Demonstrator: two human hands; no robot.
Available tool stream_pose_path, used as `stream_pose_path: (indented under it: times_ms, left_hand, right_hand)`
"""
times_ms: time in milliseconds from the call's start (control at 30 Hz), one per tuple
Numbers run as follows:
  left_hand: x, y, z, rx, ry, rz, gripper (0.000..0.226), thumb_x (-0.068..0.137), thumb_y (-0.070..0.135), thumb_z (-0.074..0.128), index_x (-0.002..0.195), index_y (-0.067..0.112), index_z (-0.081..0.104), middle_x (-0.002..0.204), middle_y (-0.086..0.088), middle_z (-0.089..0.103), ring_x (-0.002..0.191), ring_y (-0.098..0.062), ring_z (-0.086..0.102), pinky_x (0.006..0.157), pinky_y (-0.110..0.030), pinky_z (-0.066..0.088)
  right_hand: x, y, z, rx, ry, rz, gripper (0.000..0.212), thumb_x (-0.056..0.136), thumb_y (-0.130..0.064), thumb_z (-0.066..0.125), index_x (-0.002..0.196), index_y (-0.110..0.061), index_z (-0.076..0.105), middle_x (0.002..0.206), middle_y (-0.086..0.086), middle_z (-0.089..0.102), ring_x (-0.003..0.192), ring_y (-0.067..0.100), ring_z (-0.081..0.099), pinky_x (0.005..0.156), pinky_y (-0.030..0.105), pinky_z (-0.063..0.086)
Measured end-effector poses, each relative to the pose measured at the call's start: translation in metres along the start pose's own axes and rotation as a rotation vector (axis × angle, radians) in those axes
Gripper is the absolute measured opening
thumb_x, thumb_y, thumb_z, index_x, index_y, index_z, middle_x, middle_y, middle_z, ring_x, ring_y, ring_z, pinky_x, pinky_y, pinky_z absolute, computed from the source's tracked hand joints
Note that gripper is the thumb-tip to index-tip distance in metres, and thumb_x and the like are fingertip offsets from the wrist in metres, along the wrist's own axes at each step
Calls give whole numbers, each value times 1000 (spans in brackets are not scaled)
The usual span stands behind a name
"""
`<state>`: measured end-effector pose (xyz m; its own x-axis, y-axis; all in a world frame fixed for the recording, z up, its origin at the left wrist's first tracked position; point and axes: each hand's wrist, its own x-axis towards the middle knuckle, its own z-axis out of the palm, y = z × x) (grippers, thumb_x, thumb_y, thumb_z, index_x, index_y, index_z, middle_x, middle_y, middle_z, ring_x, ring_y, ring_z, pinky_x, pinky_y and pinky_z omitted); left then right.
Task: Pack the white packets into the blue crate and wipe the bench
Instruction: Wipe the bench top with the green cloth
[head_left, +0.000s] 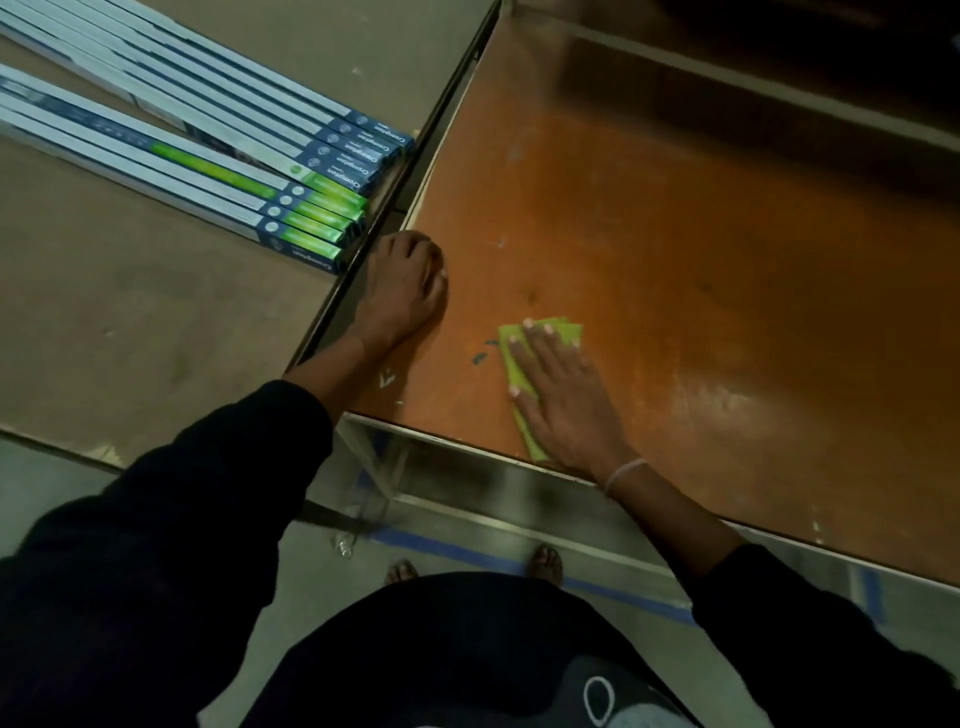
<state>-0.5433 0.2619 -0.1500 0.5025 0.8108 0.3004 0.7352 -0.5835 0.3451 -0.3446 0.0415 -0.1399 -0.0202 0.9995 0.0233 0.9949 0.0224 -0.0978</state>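
An orange-brown bench top (701, 260) fills the right of the head view. My right hand (558, 395) lies flat with spread fingers on a folded green cloth (540, 338), pressing it onto the bench near the front edge. My left hand (408, 291) rests on the bench's left edge, fingers bent over the top. No white packets or blue crate show in view. A small dark smear (480, 356) sits on the bench just left of the cloth.
A grey table (130, 338) stands to the left, carrying two stacks of long flat boxes (218, 150) with blue and green ends. A narrow gap separates the two surfaces. Below are the bench's metal frame (467, 493), blue floor tape (467, 556) and my feet.
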Motion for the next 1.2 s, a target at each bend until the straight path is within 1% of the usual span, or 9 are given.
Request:
stream_pose_path:
  times_ms: [100, 267, 467, 533, 633, 800, 967, 1133, 1200]
  left_hand:
    - [-1, -3, -1, -27, -10, 2, 35, 95, 38, 51, 119, 14, 61, 131, -11, 55, 122, -35, 48, 98, -46, 44]
    - [2, -4, 1, -65, -12, -16, 33, 95, 38, 54, 119, 18, 62, 132, -9, 54, 124, -34, 46, 99, -47, 44]
    - [4, 0, 4, -9, -20, -7, 30, 98, 38, 52, 122, 21, 59, 135, -8, 50, 127, -31, 41, 99, -48, 40]
    - [8, 3, 5, 38, -32, 5, 30, 99, 37, 50, 122, 20, 58, 135, -8, 51, 126, -31, 42, 99, -49, 40]
    - [13, 7, 7, 89, -45, 18, 32, 99, 36, 47, 124, 20, 58, 134, -8, 52, 125, -31, 44, 100, -49, 38]
    - [16, 9, 7, 131, -46, 43, 35, 102, 35, 46, 130, 18, 55, 136, -8, 51, 127, -30, 42, 103, -49, 34]
    - [33, 9, 11, 146, -70, 76, 39, 102, 40, 40, 130, 17, 55, 135, -7, 52, 125, -31, 46, 105, -49, 36]
    - [42, 6, 13, 169, -121, 98, 46, 101, 42, 42, 137, 16, 52, 141, -8, 51, 129, -32, 45, 109, -51, 36]
    - [43, 6, 13, 179, -120, 105, 46, 101, 42, 41, 138, 16, 52, 142, -7, 51, 130, -31, 45, 110, -50, 35]
  right_hand:
    - [7, -10, 3, 37, 47, 243, 61, 106, -50, 20, 161, -25, 10, 169, 2, 1, 156, 23, -2, 123, 52, 14]
    - [12, -9, -3, 4, -43, -253, 61, 107, -47, 26, 161, -28, 6, 169, -3, -2, 156, 17, -5, 126, 46, 7]
    - [86, 48, 5, 33, 31, 414, 64, 103, -51, 17, 161, -24, 12, 169, 3, 3, 156, 26, 4, 124, 52, 13]
    - [107, 41, 5, 34, 16, 324, 63, 104, -52, 16, 161, -25, 11, 169, 1, 0, 156, 24, 1, 125, 51, 8]
    - [125, 49, 0, 44, -33, -32, 59, 107, -51, 18, 161, -29, 10, 169, -5, 0, 156, 18, -1, 125, 44, 4]
    - [190, 100, -4, 50, -4, 435, 63, 104, -52, 19, 161, -25, 11, 169, 2, 3, 156, 26, 5, 124, 50, 10]
    - [216, 108, -5, 13, -20, -19, 59, 106, -49, 21, 161, -28, 14, 169, -2, 6, 156, 21, 6, 124, 44, 8]
    - [269, 140, -5, 61, -4, 475, 64, 104, -51, 18, 161, -23, 10, 169, 4, 0, 156, 28, 1, 125, 50, 5]
    - [284, 133, -3, 63, -2, 345, 63, 104, -51, 17, 161, -24, 10, 169, 2, 0, 156, 27, 1, 125, 48, 4]
